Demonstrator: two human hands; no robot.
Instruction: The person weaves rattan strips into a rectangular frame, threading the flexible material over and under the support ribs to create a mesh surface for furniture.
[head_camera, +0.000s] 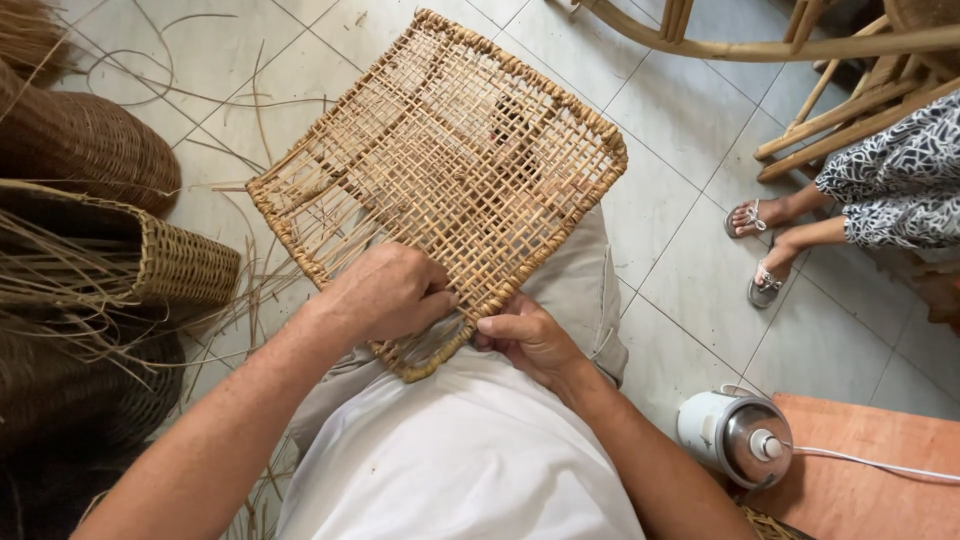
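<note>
Panel: square tan open-weave rattan panel (440, 170) is lying tilted across the person's lap, its near corner at the white shirt.
Left hand: left hand (385, 293) is curling knuckles-up over the near edge, fingers pressing into the weave.
Right hand: right hand (530, 340) is gripping the corner, thumb lying flat on top.
Hidden: fingertips are disappearing beneath the lattice.
Surroundings: brown woven baskets (90, 150) are sitting left on pale floor tiles (690, 250).

Square open-weave rattan panel (440, 170) lies tilted across the lap
</note>
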